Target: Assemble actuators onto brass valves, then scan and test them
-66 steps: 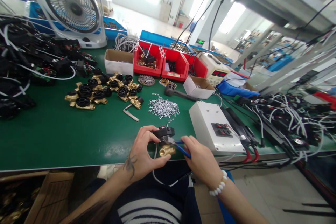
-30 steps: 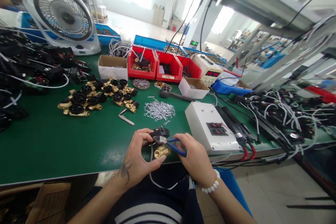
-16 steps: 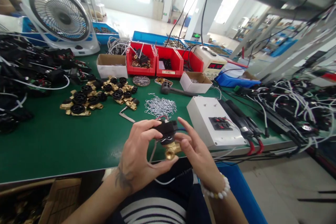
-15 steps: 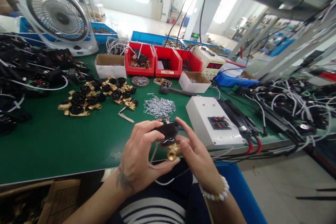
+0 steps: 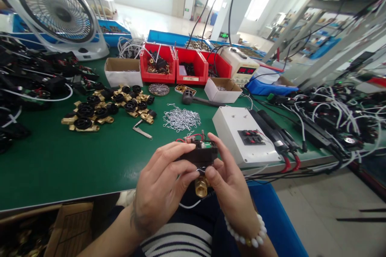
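Between my two hands is a motorised brass valve: a black actuator housing (image 5: 197, 155) sits on top of a brass valve body (image 5: 201, 187). Red wires and part of a green circuit board (image 5: 208, 145) show at the open top of the housing. My left hand (image 5: 165, 182) grips the housing's left side, its thumb and fingertips at a thin metal wire clip (image 5: 200, 170) below it. On the right side my right hand (image 5: 231, 182) is closed round the housing and brass body, its thumb beside the clip. Just beyond lies a pile of wire clips (image 5: 181, 119).
Brass valve bodies with black caps (image 5: 86, 110) lie to the left, near a small bent metal tool (image 5: 142, 130). A grey box with terminals (image 5: 238, 128) stands at right. Red bins (image 5: 158, 78), white cartons (image 5: 123, 78) and a fan (image 5: 57, 12) line the back.
The valve has come slightly lower, and its housing now shows more of its side and open top. My left thumb has moved from under the brass body up to the clip.
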`<state>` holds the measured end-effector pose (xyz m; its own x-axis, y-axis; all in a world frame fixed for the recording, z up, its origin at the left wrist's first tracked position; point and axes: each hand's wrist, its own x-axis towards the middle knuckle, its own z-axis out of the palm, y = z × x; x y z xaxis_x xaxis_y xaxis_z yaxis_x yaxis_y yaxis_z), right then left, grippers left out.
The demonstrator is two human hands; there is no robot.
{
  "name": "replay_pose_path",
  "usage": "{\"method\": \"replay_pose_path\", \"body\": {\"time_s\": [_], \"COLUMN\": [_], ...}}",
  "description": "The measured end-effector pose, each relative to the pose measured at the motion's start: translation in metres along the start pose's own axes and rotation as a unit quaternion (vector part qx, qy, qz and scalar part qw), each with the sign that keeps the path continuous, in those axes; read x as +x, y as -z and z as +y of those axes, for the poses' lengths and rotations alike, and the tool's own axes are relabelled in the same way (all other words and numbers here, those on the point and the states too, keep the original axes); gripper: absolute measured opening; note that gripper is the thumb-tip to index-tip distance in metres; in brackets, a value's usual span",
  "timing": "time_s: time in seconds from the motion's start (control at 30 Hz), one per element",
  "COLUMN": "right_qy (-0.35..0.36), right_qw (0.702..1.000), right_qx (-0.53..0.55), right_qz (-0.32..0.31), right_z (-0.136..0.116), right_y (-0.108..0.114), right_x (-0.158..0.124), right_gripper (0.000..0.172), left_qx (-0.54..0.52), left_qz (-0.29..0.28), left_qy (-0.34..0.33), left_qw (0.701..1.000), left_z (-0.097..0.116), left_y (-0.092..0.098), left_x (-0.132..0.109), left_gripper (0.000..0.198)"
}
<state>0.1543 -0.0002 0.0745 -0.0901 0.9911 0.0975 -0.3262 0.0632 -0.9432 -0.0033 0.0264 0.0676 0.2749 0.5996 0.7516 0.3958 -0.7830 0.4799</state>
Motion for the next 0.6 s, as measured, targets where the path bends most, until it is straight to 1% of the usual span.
{"method": "replay_pose_path", "body": {"time_s": [0.1,0.2,0.47,0.53,0.6], "right_qy": [0.011,0.012,0.002,-0.020,-0.063], "right_qw": [0.999,0.998,0.997,0.996,0.994], "right_qx": [0.015,0.029,0.032,0.011,-0.025], "right_qz": [0.028,0.052,0.076,0.085,0.091], "right_z": [0.002,0.005,0.009,0.010,0.012], "right_y": [-0.006,-0.011,-0.017,-0.015,-0.013], "right_x": [-0.001,-0.001,0.001,0.004,0.005], "right_gripper": [0.049,0.044,0.042,0.044,0.049], "left_qx": [0.001,0.001,0.004,-0.003,-0.021], "left_qz": [0.011,0.022,0.036,0.021,-0.021], "left_qy": [-0.008,-0.023,0.006,0.028,0.058], "left_qw": [1.000,0.999,0.999,0.999,0.998], "left_z": [0.001,0.002,0.000,-0.003,-0.008], "left_y": [0.000,0.000,0.001,0.002,0.002], "left_x": [0.001,0.001,-0.002,-0.004,-0.009], "left_gripper": [0.010,0.008,0.010,0.008,0.003]}}
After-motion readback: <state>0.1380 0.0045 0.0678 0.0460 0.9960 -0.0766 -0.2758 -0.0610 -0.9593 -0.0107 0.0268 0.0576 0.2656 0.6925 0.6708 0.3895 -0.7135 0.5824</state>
